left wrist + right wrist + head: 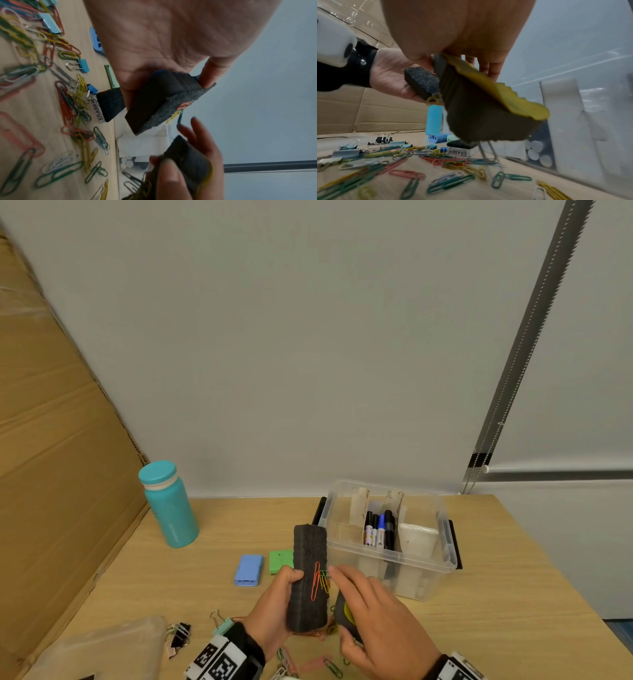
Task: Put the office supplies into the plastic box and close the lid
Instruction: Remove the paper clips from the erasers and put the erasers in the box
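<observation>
- Nearest the head camera, our right hand (373,616) is gripping a yellow-backed eraser (491,102) in the palm while its fingertips are reaching toward the paper clips (320,578) clinging to the felt of the black eraser (308,577).
- Our left hand (274,601) is gripping that black eraser upright, over the table (479,594) and just in front of the plastic box (388,539).
- The box is standing open beside our hands; markers (378,529) are already sitting in a middle compartment. We cannot make out the lid.
- Loose clips (419,169) and binder clips (178,633) are lying scattered on the table, not yet boxed.
- Risk, as we judge it: the clinging clips are looking loosely held, so a shake could be dropping them outside the box; our right hand is already loaded, so picking clips may be loosening its eraser.
- Writing: a third eraser (459,148) on the table is reading "ERASER".
</observation>
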Demonstrator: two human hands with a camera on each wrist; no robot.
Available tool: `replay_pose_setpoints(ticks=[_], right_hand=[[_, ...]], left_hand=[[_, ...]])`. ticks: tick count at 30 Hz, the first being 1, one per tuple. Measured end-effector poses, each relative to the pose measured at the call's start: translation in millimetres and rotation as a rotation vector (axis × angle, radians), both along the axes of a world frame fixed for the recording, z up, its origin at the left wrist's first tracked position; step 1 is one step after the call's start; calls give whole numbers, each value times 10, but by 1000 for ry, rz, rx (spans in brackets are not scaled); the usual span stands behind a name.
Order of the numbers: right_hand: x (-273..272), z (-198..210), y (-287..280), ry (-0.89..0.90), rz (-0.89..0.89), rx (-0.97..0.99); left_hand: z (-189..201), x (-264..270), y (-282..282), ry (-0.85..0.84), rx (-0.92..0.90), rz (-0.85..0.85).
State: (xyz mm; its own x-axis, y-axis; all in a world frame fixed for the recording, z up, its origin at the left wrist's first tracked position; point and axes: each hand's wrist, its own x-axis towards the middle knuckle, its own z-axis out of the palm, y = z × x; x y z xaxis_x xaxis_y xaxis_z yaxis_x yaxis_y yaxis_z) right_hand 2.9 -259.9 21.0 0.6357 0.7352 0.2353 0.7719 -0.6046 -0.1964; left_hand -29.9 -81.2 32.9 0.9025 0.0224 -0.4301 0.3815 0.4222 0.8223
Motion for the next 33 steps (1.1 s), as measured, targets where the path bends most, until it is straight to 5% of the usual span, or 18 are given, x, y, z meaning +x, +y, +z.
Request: replay_pose_setpoints(ticks=[7,27,33], right_hand=[[-5,-105,4,31,31,-117],[5,51,37,-6,69,-66],[49,-56,-45,105,106,-191]], left_hand=[[20,30,55,-5,-31,33],[-8,41,8,39,58,-33],[19,41,76,12,29,5]])
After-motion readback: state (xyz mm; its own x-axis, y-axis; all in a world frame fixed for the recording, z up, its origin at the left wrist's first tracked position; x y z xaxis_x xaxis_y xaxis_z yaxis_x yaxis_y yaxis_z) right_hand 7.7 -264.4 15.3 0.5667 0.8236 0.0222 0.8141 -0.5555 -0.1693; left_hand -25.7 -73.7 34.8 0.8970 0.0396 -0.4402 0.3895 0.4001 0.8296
